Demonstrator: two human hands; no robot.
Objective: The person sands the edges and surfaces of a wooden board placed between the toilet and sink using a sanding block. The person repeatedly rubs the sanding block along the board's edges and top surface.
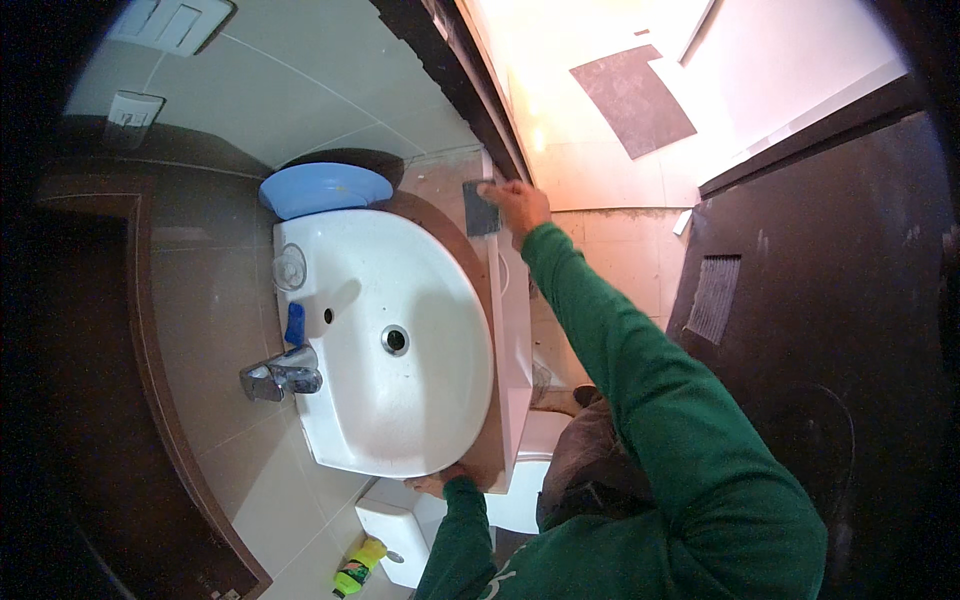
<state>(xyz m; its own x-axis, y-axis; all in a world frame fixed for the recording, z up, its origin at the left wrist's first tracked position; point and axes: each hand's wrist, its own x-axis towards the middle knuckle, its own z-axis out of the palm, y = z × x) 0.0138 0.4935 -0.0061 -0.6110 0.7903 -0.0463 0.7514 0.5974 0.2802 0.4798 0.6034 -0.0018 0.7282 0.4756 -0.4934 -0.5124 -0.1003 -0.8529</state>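
A white washbasin (440,290) sits on a brownish countertop (440,215). At the far right corner of that top, my right hand (520,208) grips a dark grey rectangular pad (481,208). The pad lies against the counter's surface near its front edge, with my fingers on its right side. My left hand (434,483) rests at the near end of the counter, beside the basin's lower rim. Its fingers stretch to the left and hold nothing that I can see; the rim and sleeve hide part of it.
A blue plastic bowl (325,190) leans behind the basin. The chrome faucet (282,375), a blue object (295,325) and a clear glass (290,268) stand along its left rim. Below are a toilet (395,535) and a yellow-green bottle (360,568). A dark door (820,290) fills the right.
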